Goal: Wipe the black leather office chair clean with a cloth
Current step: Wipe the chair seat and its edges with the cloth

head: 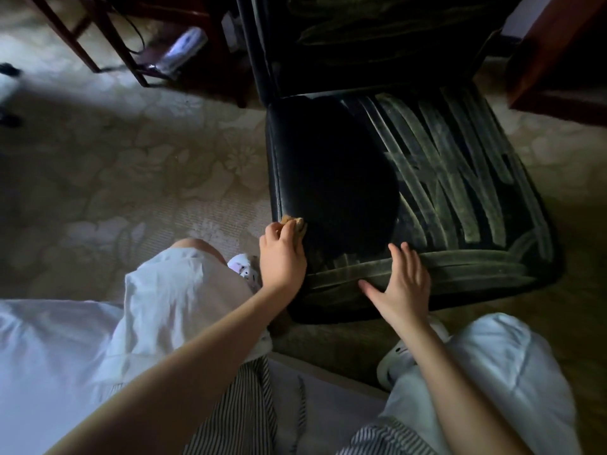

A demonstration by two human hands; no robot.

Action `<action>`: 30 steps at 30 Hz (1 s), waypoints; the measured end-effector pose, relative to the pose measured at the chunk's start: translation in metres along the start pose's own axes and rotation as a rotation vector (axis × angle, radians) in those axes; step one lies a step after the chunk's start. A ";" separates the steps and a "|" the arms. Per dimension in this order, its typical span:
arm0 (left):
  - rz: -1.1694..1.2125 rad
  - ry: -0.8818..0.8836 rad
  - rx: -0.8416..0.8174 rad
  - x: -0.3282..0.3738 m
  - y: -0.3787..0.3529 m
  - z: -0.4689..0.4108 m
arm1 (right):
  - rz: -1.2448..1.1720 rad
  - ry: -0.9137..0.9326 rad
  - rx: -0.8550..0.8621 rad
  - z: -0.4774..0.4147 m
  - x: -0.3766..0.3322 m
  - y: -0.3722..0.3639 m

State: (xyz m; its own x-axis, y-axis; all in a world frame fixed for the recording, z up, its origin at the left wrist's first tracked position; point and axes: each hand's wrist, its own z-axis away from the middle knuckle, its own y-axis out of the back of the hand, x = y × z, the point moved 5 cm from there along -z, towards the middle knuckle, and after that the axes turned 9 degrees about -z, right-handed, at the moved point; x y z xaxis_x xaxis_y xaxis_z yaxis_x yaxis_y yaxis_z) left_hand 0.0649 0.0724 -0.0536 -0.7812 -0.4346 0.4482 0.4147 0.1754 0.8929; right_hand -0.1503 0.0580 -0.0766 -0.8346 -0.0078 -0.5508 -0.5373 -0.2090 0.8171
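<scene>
Centre frame: cloth is gripped by left hand at chair corner; chair is likely steadied by flat, open right hand.

A dark red wooden frame stands on pale floral carpet. Just right of the frame lies a white oblong device (too blurred to identify), and a black cable hangs between the frame's legs. Far to its right stands reddish wooden furniture.
</scene>
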 end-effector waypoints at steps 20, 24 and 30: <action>-0.500 -0.817 -0.339 0.079 -0.026 0.021 | -0.030 0.011 0.028 -0.003 0.006 -0.001; -0.498 -0.775 -0.306 0.043 -0.011 0.020 | 0.020 -0.033 -0.032 -0.005 0.004 0.000; -0.524 -0.547 -0.248 -0.011 0.008 0.020 | 0.066 -0.080 -0.075 0.000 -0.006 -0.001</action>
State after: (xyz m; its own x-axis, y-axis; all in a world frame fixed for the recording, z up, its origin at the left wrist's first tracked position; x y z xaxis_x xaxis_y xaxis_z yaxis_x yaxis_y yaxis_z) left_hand 0.0676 0.0959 -0.0501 -0.9949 0.1005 -0.0126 -0.0287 -0.1611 0.9865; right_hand -0.1452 0.0577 -0.0740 -0.8765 0.0539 -0.4784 -0.4729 -0.2831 0.8344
